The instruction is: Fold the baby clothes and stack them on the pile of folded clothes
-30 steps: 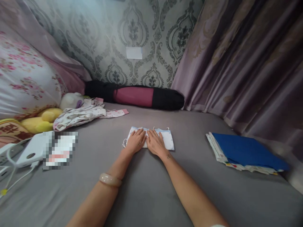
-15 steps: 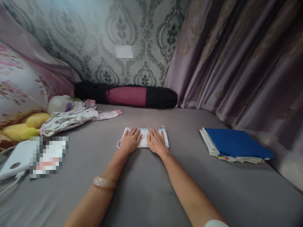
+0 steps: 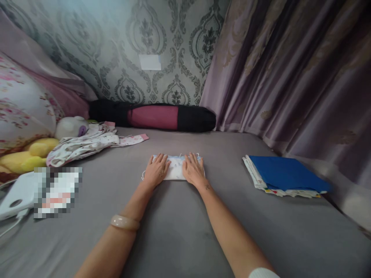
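Note:
A small folded white and pale blue cloth (image 3: 175, 170) with thin ties lies on the grey bed sheet (image 3: 185, 231) in the middle of the view. My left hand (image 3: 155, 170) lies flat on its left end, fingers stretched out. My right hand (image 3: 194, 171) lies flat on its right end, fingers spread a little. A strip of the cloth shows between the two hands. A pale bangle (image 3: 124, 222) sits on my left forearm.
A stack of folded cloths topped by a blue one (image 3: 285, 177) lies to the right. A loose patterned garment (image 3: 84, 143), plush toys (image 3: 31, 154) and a floral pillow (image 3: 23, 108) are at the left, a white device (image 3: 17, 197) nearer. A black and maroon roll (image 3: 153, 116) lies against the wall; curtains (image 3: 290, 77) hang right.
My two hands have slid apart, from side by side at the cloth's middle toward its two ends. The view has shifted slightly to the right.

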The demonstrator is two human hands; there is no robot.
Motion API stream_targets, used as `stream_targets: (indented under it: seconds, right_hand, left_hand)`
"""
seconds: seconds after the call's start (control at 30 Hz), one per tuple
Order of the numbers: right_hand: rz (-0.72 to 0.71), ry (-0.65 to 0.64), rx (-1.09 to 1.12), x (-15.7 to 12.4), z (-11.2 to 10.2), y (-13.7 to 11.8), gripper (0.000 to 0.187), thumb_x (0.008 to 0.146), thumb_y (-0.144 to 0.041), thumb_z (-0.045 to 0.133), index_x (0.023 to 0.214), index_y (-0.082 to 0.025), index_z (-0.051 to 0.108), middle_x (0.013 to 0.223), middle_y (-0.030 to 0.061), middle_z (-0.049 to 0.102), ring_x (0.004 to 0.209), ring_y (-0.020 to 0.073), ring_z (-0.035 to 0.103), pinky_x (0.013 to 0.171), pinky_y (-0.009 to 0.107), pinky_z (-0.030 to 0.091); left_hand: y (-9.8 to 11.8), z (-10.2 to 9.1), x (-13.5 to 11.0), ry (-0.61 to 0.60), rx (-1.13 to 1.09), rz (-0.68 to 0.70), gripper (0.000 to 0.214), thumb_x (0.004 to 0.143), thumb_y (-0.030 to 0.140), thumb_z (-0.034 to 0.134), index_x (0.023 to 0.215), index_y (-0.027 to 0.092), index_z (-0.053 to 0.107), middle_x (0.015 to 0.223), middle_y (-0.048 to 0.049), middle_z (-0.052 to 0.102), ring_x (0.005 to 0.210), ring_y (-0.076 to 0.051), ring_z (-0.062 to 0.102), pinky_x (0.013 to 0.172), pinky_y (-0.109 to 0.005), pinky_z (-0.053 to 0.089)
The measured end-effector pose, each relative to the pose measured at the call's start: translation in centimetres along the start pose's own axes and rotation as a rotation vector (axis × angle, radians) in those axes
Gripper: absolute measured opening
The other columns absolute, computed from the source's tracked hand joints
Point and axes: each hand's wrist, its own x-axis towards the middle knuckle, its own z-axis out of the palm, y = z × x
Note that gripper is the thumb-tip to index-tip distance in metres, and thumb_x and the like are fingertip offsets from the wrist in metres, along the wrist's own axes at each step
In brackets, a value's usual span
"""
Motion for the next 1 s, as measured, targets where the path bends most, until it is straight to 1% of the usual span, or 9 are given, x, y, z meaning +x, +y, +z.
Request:
stream_targets:
  seconds: [0.07, 0.17, 0.4, 0.53, 0.6, 0.7, 0.8, 0.9, 1.0]
  right_hand:
    - [0.027, 0.023, -0.018, 0.1, -0.1, 0.5, 0.051, 0.099, -0.034, 0.023, 0.142, -0.013, 0.040, 0.151, 0.0138, 0.033, 0.141, 0.0270, 0.022, 0.113, 0.054, 0.008]
    - [0.053, 0.011, -0.030, 0.2, 0.1, 1.0, 0.052, 0.099, -0.034, 0.022, 0.143, -0.013, 0.040, 0.151, 0.0142, 0.032, 0.141, 0.0273, 0.023, 0.113, 0.054, 0.009]
    - [0.053, -0.046, -0.036, 0.2, 0.9, 1.4, 0.054, 0.097, -0.034, 0.026, 0.144, -0.012, 0.037, 0.153, 0.0140, 0.029, 0.142, 0.0287, 0.017, 0.112, 0.052, 0.013]
    - [0.061, -0.067, -0.035, 0.4, 0.7, 1.4, 0.053, 0.096, -0.034, 0.028, 0.144, -0.012, 0.038, 0.151, 0.0143, 0.032, 0.142, 0.0292, 0.019, 0.111, 0.050, 0.017]
    - [0.061, -0.078, -0.039, 0.6, 0.4, 1.5, 0.052, 0.096, -0.033, 0.031, 0.142, -0.013, 0.040, 0.149, 0.0148, 0.036, 0.140, 0.0296, 0.022, 0.110, 0.048, 0.020]
    - [0.024, -0.108, -0.048, 1.3, -0.4, 1.8, 0.047, 0.096, -0.032, 0.034, 0.137, -0.014, 0.048, 0.140, 0.0151, 0.048, 0.134, 0.0294, 0.033, 0.106, 0.044, 0.027]
    - [-0.015, -0.168, -0.055, 2.2, -1.3, 2.5, 0.040, 0.096, -0.025, 0.034, 0.128, -0.018, 0.057, 0.128, 0.0143, 0.057, 0.123, 0.0267, 0.046, 0.100, 0.040, 0.033]
    - [-0.023, -0.229, -0.051, 3.6, -2.2, 3.3, 0.037, 0.095, -0.020, 0.037, 0.120, -0.020, 0.063, 0.124, 0.0138, 0.060, 0.116, 0.0249, 0.053, 0.095, 0.036, 0.038]
    - [-0.026, -0.281, -0.037, 5.3, -2.8, 4.1, 0.032, 0.090, -0.019, 0.046, 0.114, -0.023, 0.067, 0.123, 0.0109, 0.062, 0.113, 0.0233, 0.056, 0.090, 0.032, 0.041]
  left_hand:
    - [-0.2, -0.1, 0.1, 0.001, 0.012, -0.014, 0.049, 0.099, 0.037, 0.023, 0.134, 0.015, 0.049, 0.142, -0.0138, 0.048, 0.135, -0.027, 0.038, 0.112, -0.050, 0.024]
    - [-0.6, 0.1, 0.1, -0.022, 0.021, -0.030, 0.050, 0.099, 0.038, 0.022, 0.136, 0.016, 0.048, 0.144, -0.0134, 0.046, 0.137, -0.026, 0.036, 0.114, -0.049, 0.022]
    - [-1.0, 1.1, 0.3, -0.155, -0.030, -0.064, 0.055, 0.098, 0.041, 0.021, 0.142, 0.013, 0.039, 0.148, -0.0134, 0.039, 0.140, -0.029, 0.028, 0.114, -0.050, 0.021]
    - [-1.1, 0.9, 0.5, -0.186, -0.055, -0.071, 0.054, 0.098, 0.042, 0.023, 0.141, 0.015, 0.039, 0.148, -0.0133, 0.039, 0.140, -0.030, 0.028, 0.112, -0.054, 0.022]
    - [-1.4, 0.5, 0.8, -0.180, -0.061, -0.059, 0.048, 0.097, 0.040, 0.025, 0.137, 0.020, 0.044, 0.145, -0.0117, 0.045, 0.137, -0.028, 0.033, 0.110, -0.055, 0.023]
    - [-2.1, -0.4, 1.8, -0.203, -0.054, -0.035, 0.039, 0.096, 0.028, 0.029, 0.128, 0.026, 0.052, 0.135, -0.0095, 0.055, 0.127, -0.025, 0.047, 0.109, -0.054, 0.023]
    - [-3.0, -1.4, 3.4, -0.301, -0.067, -0.047, 0.039, 0.091, 0.017, 0.034, 0.123, 0.026, 0.055, 0.130, -0.0089, 0.059, 0.122, -0.024, 0.051, 0.108, -0.052, 0.025]
    - [-4.0, -2.1, 5.5, -0.405, -0.106, -0.072, 0.034, 0.085, 0.020, 0.045, 0.115, 0.025, 0.060, 0.126, -0.0086, 0.062, 0.118, -0.025, 0.053, 0.104, -0.048, 0.030]
    - [-4.9, -2.5, 7.3, -0.487, -0.140, -0.097, 0.026, 0.077, 0.026, 0.056, 0.101, 0.024, 0.067, 0.114, -0.0067, 0.068, 0.107, -0.025, 0.059, 0.096, -0.042, 0.039]
